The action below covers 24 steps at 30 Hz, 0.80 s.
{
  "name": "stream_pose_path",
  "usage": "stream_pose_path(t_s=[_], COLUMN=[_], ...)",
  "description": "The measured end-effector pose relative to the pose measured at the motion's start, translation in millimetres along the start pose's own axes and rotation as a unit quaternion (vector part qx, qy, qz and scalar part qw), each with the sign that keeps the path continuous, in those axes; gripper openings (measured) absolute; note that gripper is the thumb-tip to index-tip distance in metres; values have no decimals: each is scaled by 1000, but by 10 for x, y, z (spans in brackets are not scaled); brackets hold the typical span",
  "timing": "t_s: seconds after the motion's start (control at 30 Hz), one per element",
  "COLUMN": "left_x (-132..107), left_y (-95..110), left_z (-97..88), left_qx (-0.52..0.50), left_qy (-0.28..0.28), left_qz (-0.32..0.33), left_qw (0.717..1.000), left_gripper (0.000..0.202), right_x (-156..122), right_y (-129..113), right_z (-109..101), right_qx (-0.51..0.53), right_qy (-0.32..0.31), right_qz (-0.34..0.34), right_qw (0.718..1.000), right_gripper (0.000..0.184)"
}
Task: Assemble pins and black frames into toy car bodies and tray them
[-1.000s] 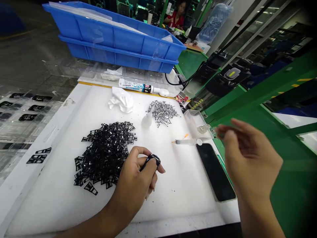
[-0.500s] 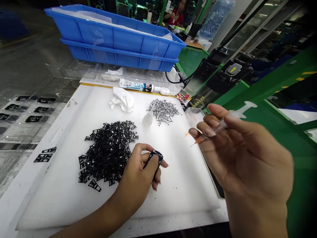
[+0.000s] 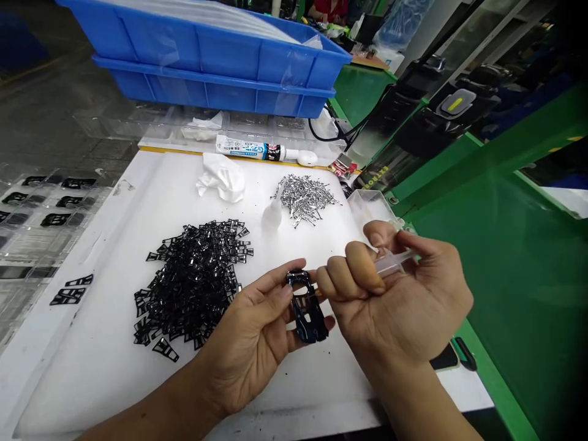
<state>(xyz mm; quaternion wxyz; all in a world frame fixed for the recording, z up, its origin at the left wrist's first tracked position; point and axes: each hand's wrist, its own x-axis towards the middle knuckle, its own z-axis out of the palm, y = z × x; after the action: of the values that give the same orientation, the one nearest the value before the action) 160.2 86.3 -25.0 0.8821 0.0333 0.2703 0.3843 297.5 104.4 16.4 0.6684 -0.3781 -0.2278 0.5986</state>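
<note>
My left hand [image 3: 257,331] pinches a small black plastic frame part [image 3: 307,309] between thumb and fingers, held above the white mat [image 3: 138,367]. My right hand [image 3: 404,306] is wrapped around a clear syringe [image 3: 392,261], its tip pointing at the top of the black part. The two hands almost touch. A heap of the same black parts [image 3: 195,278] lies on the mat just left of my left hand. A pile of small shiny metal pieces [image 3: 304,197] lies further back.
Crumpled white tissue [image 3: 223,176] and a glue tube [image 3: 257,150] lie at the mat's far edge, before two stacked blue bins [image 3: 206,61]. A clear small box [image 3: 367,205] stands right of the metal pieces. Clear trays with black parts [image 3: 41,208] lie left. A phone [image 3: 443,357] peeks under my right wrist.
My right hand has brought the syringe down and left to the black part. My left hand has lifted and turned the part towards it. The camera has tilted down slightly.
</note>
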Motion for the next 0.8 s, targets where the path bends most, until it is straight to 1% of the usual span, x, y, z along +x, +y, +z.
stream_pose_path(t_s=[0.07, 0.17, 0.27, 0.4, 0.63, 0.8], left_x=[-3, -7, -8, -6, 2, 5], left_y=[3, 3, -11, -32, -19, -21], left_z=[3, 4, -9, -36, -31, -30], left_qx=[3, 19, 31, 31, 45, 37], left_qy=[13, 24, 16, 9, 8, 10], left_qz=[-8, -10, -9, 2, -2, 7], left_qw=[1000, 999, 999, 999, 999, 999], left_gripper=[33, 35, 36, 31, 34, 33], right_x=[10, 22, 21, 8, 7, -12], right_y=[29, 60, 77, 96, 116, 123], right_z=[18, 51, 70, 72, 86, 97], right_qx=[-2, -4, -11, -19, -30, -40], right_qy=[1, 7, 11, 1, 10, 26], right_qz=[2, 0, 0, -2, -34, -55], right_qw=[1000, 1000, 1000, 1000, 999, 997], right_gripper=[25, 29, 32, 33, 34, 36])
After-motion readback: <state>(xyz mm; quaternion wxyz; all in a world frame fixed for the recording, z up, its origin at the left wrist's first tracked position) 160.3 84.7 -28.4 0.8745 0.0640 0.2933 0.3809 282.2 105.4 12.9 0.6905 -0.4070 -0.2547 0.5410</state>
